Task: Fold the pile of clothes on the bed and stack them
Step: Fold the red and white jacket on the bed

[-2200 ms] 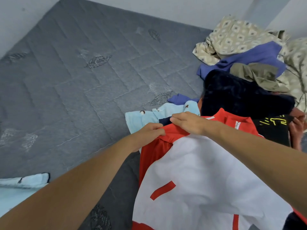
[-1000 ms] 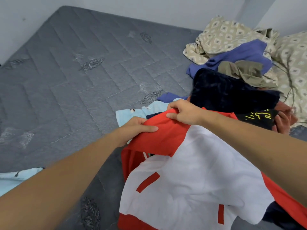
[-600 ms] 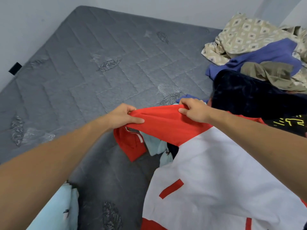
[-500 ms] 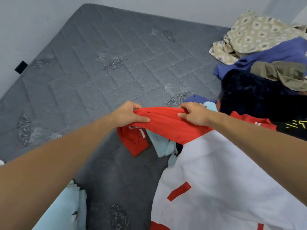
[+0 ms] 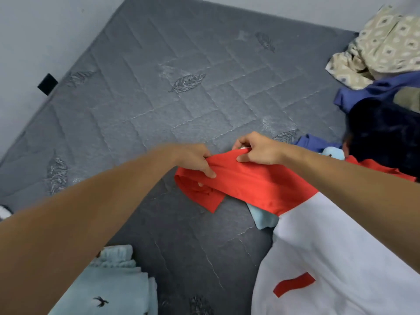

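Red-and-white shirt (image 5: 318,235) gripped at its red top edge by both hands

The left hand (image 5: 195,159) and right hand (image 5: 256,148) are pinched onto the bunched red band, close together, over the grey quilted mattress (image 5: 159,105). A light blue garment (image 5: 263,218) is tucked just under it; the unfolded pile (image 5: 384,123) is heaped at right, folded pale blue clothes (image 5: 113,289) near the left forearm.

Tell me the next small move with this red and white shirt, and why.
Probably draw the red and white shirt leftward and lay it flat on the bare grey mattress. Both the left hand and the right hand grip its red top edge, but its white body is bunched beside the unfolded pile, not yet spread for folding.
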Demonstrator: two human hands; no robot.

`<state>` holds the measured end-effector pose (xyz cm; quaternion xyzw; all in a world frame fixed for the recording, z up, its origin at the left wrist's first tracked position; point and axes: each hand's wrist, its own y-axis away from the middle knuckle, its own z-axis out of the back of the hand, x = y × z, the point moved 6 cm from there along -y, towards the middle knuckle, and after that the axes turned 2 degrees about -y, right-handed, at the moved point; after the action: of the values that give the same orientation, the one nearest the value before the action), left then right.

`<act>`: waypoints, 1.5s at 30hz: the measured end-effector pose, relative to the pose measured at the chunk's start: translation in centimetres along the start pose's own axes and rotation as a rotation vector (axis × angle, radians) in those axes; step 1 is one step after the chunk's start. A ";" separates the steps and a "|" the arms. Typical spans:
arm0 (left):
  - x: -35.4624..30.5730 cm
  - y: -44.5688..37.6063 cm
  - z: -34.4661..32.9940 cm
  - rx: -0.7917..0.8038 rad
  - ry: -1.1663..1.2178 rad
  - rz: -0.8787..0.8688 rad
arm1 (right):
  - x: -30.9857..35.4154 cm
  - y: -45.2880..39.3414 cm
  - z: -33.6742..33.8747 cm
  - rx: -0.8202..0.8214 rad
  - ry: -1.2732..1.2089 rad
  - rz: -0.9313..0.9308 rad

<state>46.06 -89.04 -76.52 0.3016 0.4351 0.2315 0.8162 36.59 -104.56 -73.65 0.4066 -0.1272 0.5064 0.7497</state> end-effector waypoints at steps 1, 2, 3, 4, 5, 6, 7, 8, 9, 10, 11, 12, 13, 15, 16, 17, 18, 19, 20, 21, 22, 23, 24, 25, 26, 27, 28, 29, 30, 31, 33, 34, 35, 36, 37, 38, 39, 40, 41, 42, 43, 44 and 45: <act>0.4 0.0 0.2 0.030 0.030 0.018 | 0.3 -0.4 0.2 -0.004 0.032 -0.003; 0.9 0.0 0.5 0.027 0.046 0.036 | 0.4 -0.8 0.3 -0.006 0.058 -0.018; 1.4 0.0 1.0 -0.003 0.059 0.048 | 0.4 -1.0 0.4 -0.004 0.071 -0.039; 2.0 0.0 1.4 -0.042 0.083 0.047 | 0.3 -1.3 0.5 0.002 0.072 -0.063; 2.5 0.0 1.7 -0.070 0.134 0.033 | 0.3 -1.5 0.4 0.015 0.068 -0.085; 3.1 0.0 1.9 -0.086 0.199 0.004 | 0.4 -1.7 0.2 0.037 0.059 -0.108; 3.5 0.2 2.1 -0.101 0.255 -0.032 | 0.6 -2.0 -0.1 0.062 0.051 -0.124; 3.9 0.3 2.3 -0.124 0.289 -0.068 | 1.0 -2.3 -0.6 0.090 0.048 -0.133; 4.4 0.5 2.6 -0.154 0.297 -0.095 | 1.5 -2.6 -1.1 0.112 0.048 -0.131; 4.9 0.6 2.9 -0.186 0.288 -0.116 | 2.1 -3.0 -1.6 0.129 0.049 -0.119; 5.3 0.9 3.1 -0.215 0.280 -0.130 | 2.8 -3.5 -2.0 0.143 0.042 -0.098; 5.7 1.1 3.5 -0.242 0.281 -0.140 | 3.5 -3.9 -2.5 0.151 0.029 -0.072; 6.1 1.4 3.8 -0.268 0.292 -0.148 | 4.3 -4.3 -2.8 0.155 0.014 -0.045; 6.8 2.0 4.4 -0.282 0.345 -0.171 | 5.7 -5.1 -3.4 0.155 -0.005 0.000; 7.2 2.3 4.5 -0.276 0.368 -0.177 | 6.3 -5.5 -3.6 0.151 -0.014 0.016; 7.6 2.6 4.6 -0.269 0.378 -0.176 | 6.8 -5.8 -3.7 0.144 -0.024 0.030; 8.1 3.0 4.6 -0.275 0.380 -0.172 | 7.1 -6.1 -3.8 0.133 -0.030 0.042; 8.6 3.4 4.8 -0.292 0.377 -0.167 | 7.3 -6.4 -3.7 0.115 -0.029 0.052; 9.2 3.8 5.0 -0.313 0.371 -0.158 | 7.3 -6.7 -3.6 0.093 -0.017 0.053; 9.9 4.1 5.2 -0.334 0.359 -0.146 | 7.3 -6.9 -3.5 0.074 0.000 0.050; 10.7 4.4 5.5 -0.351 0.342 -0.133 | 7.2 -7.2 -3.4 0.059 0.018 0.042; 11.4 4.7 5.7 -0.366 0.318 -0.115 | 7.1 -7.4 -3.4 0.050 0.032 0.036; 12.2 5.0 5.9 -0.381 0.300 -0.092 | 7.0 -7.7 -3.5 0.043 0.043 0.032; 12.9 5.3 6.0 -0.394 0.284 -0.072 | 7.0 -8.0 -3.6 0.037 0.053 0.031; 13.6 5.6 6.2 -0.411 0.269 -0.059 | 7.1 -8.3 -3.8 0.033 0.063 0.028; 14.2 5.9 6.3 -0.435 0.251 -0.045 | 7.2 -8.6 -4.1 0.032 0.071 0.027; 14.9 6.2 6.5 -0.470 0.226 -0.028 | 7.4 -8.9 -4.5 0.029 0.080 0.026; 15.5 6.5 6.7 -0.514 0.195 -0.011 | 7.6 -9.2 -4.8 0.022 0.095 0.028; 16.1 6.8 6.9 -0.562 0.159 0.009 | 7.8 -9.4 -5.1 0.005 0.118 0.031; 16.6 7.1 6.9 -0.614 0.112 0.033 | 7.9 -9.6 -5.3 -0.017 0.151 0.036; 17.3 7.5 6.6 -0.688 -0.010 0.082 | 7.9 -9.8 -5.7 -0.052 0.235 0.056; 17.4 7.5 6.2 -0.694 -0.062 0.106 | 7.7 -9.7 -5.8 -0.059 0.275 0.063; 17.2 7.4 5.6 -0.683 -0.088 0.124 | 7.3 -9.5 -5.9 -0.061 0.311 0.063; 16.8 7.2 5.0 -0.674 -0.094 0.132 | 6.8 -9.2 -5.9 -0.067 0.337 0.059; 16.1 6.8 4.5 -0.672 -0.091 0.123 | 6.2 -8.7 -5.9 -0.075 0.352 0.052; 15.0 6.3 4.1 -0.671 -0.086 0.101 | 5.4 -8.1 -5.7 -0.089 0.357 0.049; 13.8 5.6 3.6 -0.674 -0.085 0.070 | 4.6 -7.3 -5.5 -0.105 0.359 0.050; 12.1 4.8 3.2 -0.677 -0.083 0.036 | 3.6 -6.3 -5.2 -0.124 0.357 0.055; 10.2 3.9 2.7 -0.685 -0.076 -0.002 | 2.5 -5.2 -4.7 -0.144 0.355 0.057; 8.1 2.9 2.3 -0.694 -0.067 -0.039 | 1.2 -4.0 -4.3 -0.164 0.354 0.052; 5.7 1.8 1.8 -0.699 -0.057 -0.077 | -0.3 -2.7 -3.7 -0.183 0.357 0.040; 3.2 0.6 1.1 -0.695 -0.050 -0.110 | -2.0 -1.3 -3.1 -0.204 0.360 0.027; 0.5 -0.7 0.4 -0.689 -0.046 -0.144 | -3.7 0.2 -2.4 -0.223 0.359 0.016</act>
<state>46.68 -89.37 -77.13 -0.0178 0.3331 0.2999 0.8938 34.19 -105.16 -77.25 0.2231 -0.0499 0.5594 0.7967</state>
